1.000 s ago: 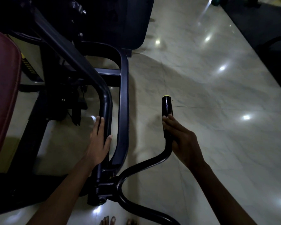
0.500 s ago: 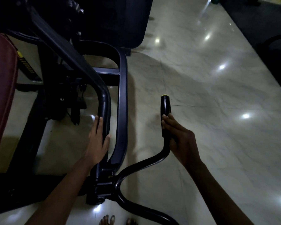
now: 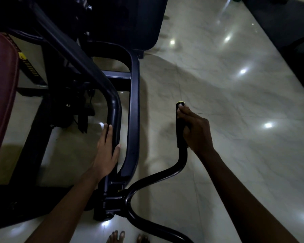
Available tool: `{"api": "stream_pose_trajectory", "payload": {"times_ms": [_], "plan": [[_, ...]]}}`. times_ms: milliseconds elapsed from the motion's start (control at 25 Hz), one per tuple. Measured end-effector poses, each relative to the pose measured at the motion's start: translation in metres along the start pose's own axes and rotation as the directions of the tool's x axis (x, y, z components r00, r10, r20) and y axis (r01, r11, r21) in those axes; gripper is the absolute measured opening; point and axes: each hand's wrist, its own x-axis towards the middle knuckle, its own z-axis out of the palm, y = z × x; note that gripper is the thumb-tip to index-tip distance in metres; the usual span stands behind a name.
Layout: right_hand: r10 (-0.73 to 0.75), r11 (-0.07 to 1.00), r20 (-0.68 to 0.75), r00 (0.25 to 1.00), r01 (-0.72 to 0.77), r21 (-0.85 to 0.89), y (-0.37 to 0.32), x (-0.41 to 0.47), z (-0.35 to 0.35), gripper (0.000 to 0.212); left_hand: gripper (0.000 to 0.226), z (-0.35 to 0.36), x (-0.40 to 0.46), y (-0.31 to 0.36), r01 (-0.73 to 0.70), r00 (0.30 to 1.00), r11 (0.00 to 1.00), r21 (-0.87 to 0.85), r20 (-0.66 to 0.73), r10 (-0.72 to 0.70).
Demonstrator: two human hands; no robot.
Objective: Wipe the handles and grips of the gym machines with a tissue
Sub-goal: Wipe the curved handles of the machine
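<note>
The person's right hand (image 3: 197,130) is wrapping its curled fingers around the black handle grip (image 3: 180,132), fingertips reaching the yellow end cap (image 3: 180,102) at about one o'clock from the middle of the view. Whether a tissue sits inside that grasp, I cannot tell. The left hand (image 3: 106,151) is lying flat, fingers straight, against the machine's black frame tube (image 3: 115,111) at nine o'clock, thumb touching it.
</note>
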Motion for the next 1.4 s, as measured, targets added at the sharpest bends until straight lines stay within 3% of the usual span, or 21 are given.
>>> {"api": "stream_pose_trajectory", "payload": {"times_ms": [360,520,680,760,880,1080,1240,1400], "plan": [[0.199,0.975,-0.041,0.979,-0.194,0.111,0.003,0.020,0.005,0.035,0.070,0.002,0.033,-0.004,0.000,1.000,1.000,0.024,0.020,0.000],[0.363,0.924,-0.063,0.930,-0.351,0.151,0.001,0.029,0.007,0.034,0.072,0.004,0.050,-0.005,-0.008,1.000,0.998,0.058,0.007,0.007],[0.210,0.968,-0.115,0.971,-0.190,0.162,-0.001,0.010,0.003,0.032,0.071,0.005,0.064,-0.007,0.013,1.000,0.996,0.087,0.000,-0.013],[0.336,0.930,-0.069,0.939,-0.319,0.181,-0.001,0.002,0.001,0.028,0.070,0.005,0.063,-0.007,0.008,1.000,0.995,0.096,-0.003,-0.008],[0.563,0.800,0.026,0.826,-0.553,0.232,0.001,0.010,0.005,0.029,0.070,0.003,0.062,-0.005,0.003,1.000,0.996,0.092,-0.005,-0.003],[0.532,0.798,-0.033,0.846,-0.487,0.355,-0.018,-0.013,-0.004,0.027,0.068,0.005,0.056,-0.004,0.001,1.000,0.996,0.089,-0.012,0.000],[0.582,0.785,-0.022,0.813,-0.555,0.277,-0.012,-0.004,0.001,0.027,0.067,0.003,0.045,-0.004,-0.028,0.999,0.996,0.080,-0.017,0.029],[0.474,0.854,-0.080,0.877,-0.436,0.285,-0.022,0.000,-0.003,0.029,0.069,0.004,0.033,-0.001,-0.030,0.999,0.997,0.072,-0.028,0.033]]}}
